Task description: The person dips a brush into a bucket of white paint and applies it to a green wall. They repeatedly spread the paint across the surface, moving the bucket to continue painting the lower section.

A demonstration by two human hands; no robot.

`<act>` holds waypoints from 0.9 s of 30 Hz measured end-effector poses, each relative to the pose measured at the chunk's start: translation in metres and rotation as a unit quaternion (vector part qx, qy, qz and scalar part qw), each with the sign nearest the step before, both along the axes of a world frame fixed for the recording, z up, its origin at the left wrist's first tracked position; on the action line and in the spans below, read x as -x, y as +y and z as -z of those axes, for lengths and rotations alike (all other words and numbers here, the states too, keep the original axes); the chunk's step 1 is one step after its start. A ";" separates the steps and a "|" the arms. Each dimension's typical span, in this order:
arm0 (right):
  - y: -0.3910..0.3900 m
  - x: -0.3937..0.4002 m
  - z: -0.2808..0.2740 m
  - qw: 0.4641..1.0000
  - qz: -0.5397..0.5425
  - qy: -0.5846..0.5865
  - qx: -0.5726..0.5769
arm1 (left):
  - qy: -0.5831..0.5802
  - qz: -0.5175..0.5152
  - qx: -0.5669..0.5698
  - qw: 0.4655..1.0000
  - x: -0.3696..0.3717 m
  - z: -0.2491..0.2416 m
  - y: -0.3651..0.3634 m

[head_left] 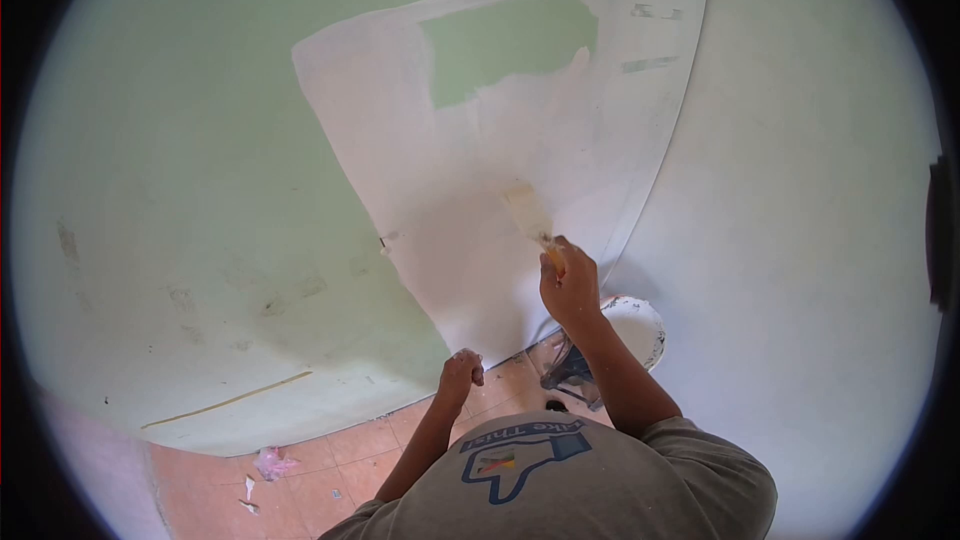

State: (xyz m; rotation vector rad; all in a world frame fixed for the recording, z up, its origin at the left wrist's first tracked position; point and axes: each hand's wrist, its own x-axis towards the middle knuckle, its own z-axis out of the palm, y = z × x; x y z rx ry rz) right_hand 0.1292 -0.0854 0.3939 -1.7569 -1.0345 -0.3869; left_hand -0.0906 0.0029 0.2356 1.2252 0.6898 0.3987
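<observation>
Evidently the right hand (570,285) has a firm hold on the paintbrush (523,208), which is up at the wall's white patch (430,230). The left hand (462,370) curls lower down; I can't tell its grip.

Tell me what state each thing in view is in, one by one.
Right hand: closed around paintbrush
Paintbrush: held, bristles toward wall
Left hand: loosely curled
Wall: green, partly coated pale, one green patch left inside the coating
Round white container: rim stained
Pink plastic: crumpled
</observation>
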 end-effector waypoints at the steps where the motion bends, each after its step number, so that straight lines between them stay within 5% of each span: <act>1: 0.001 0.009 -0.016 0.998 -0.008 -0.013 -0.055 | 0.000 0.000 0.000 1.000 0.002 -0.004 -0.001; 7: 0.052 0.019 -0.089 0.994 -0.047 -0.054 -0.080 | -0.019 0.020 -0.017 0.999 0.013 -0.010 -0.005; 12: 0.046 0.020 -0.063 0.997 -0.023 -0.074 0.018 | -0.009 0.022 0.005 1.000 0.028 -0.007 -0.003; 14: 0.031 0.026 -0.060 0.990 -0.040 0.028 0.129 | -0.001 0.025 0.001 1.000 0.034 -0.006 -0.002; 21: 0.027 0.057 -0.120 0.999 -0.017 -0.025 -0.019 | -0.013 0.029 0.007 0.999 0.050 -0.003 0.000; 23: 0.049 0.054 -0.117 0.992 -0.024 -0.080 -0.093 | -0.014 0.040 0.005 0.999 0.053 0.000 0.003; 27: 0.065 0.051 -0.042 0.996 -0.008 -0.085 -0.013 | -0.035 0.048 0.002 0.998 0.059 -0.001 0.004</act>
